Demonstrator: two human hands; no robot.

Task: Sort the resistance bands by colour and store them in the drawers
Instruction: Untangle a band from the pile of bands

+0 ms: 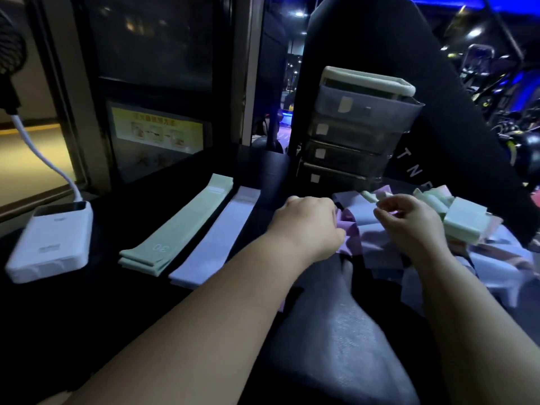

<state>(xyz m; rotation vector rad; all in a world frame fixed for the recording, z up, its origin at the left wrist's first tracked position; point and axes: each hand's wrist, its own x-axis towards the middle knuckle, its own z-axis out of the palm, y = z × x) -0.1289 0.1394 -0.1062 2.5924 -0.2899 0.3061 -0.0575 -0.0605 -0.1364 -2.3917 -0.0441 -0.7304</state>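
A jumbled pile of resistance bands [463, 222], green, lilac and pink, lies on a dark surface [122, 217] to the right. The left hand [306, 220] is curled around a purple band [349, 230] at the pile's edge. The right hand [409, 220] pinches the end of a pale band [372, 197]. To the left, green bands [175, 226] lie stacked flat, with a lavender band [216, 241] just beside them. A small drawer unit [359, 133] stands behind the pile. A white power bank [49, 244] sits far left.
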